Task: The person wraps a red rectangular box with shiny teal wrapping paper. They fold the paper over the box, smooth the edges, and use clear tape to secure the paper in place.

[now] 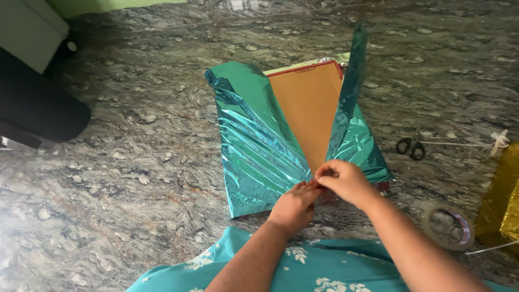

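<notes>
Left hand: the left hand (pixel 294 205) lies flat at lower centre of the frame, fingers stretched forward and pressed on the near edge of the wrapping, holding nothing.
Right hand: the right hand (pixel 346 181) sits just right of it and touching it, fingers curled narrow, pinching the two foil edges where they meet.
Wrapping: a sheet of shiny teal metallic foil paper (pixel 259 146) lies in the middle of the frame, folded up from both sides over the box; the right flap stands up towards the top.
Box: a flat brown cardboard box with a red rim (pixel 311 105) shows bare between the two flaps.
Floor: grey-green marbled stone floor (pixel 135 173) under everything.
Right side: black-handled scissors (pixel 411 147) well apart from the hands; a roll of clear adhesive tape (pixel 447 226) at lower right; gold foil paper (pixel 503 200) at the right edge.
Bottom edge: teal floral cloth (pixel 303 270) under the forearms.
</notes>
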